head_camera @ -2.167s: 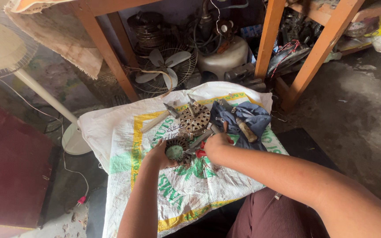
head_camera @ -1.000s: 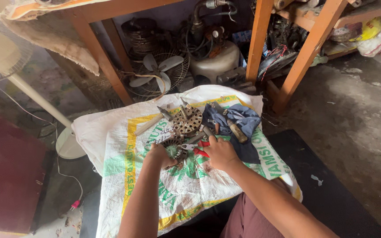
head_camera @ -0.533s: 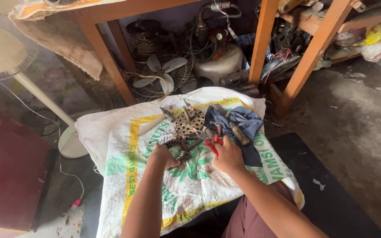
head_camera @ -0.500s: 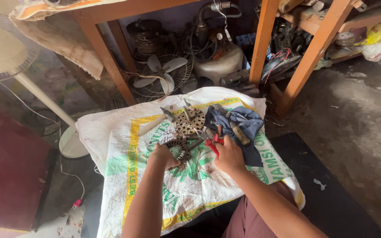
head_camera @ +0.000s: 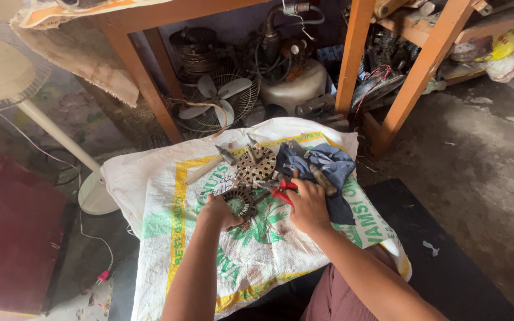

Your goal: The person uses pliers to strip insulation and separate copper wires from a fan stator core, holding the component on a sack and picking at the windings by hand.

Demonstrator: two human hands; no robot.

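My left hand [head_camera: 220,210] grips a round metal motor part [head_camera: 238,201] with a dark toothed ring, held low over a white woven sack [head_camera: 168,202] spread on the floor. My right hand [head_camera: 307,205] holds red-handled pliers [head_camera: 282,191], their jaws pointing left toward that part. Just beyond lies a second round slotted metal core [head_camera: 256,164] with a few small tools and screws around it. A crumpled blue cloth [head_camera: 322,169] lies on the sack beside my right hand, with a wooden-handled tool [head_camera: 323,182] on it.
An orange wooden table frame [head_camera: 144,77] and shelf posts [head_camera: 352,56] stand behind the sack, with a small fan [head_camera: 215,106], wire coils and a white motor housing [head_camera: 292,89] beneath. A pedestal fan stand [head_camera: 60,139] rises at the left. A dark mat [head_camera: 447,249] lies at the right.
My right hand moved right toward the blue cloth and back with the red-handled pliers near the motor part. My left hand stayed on the part. The view shifted slightly.
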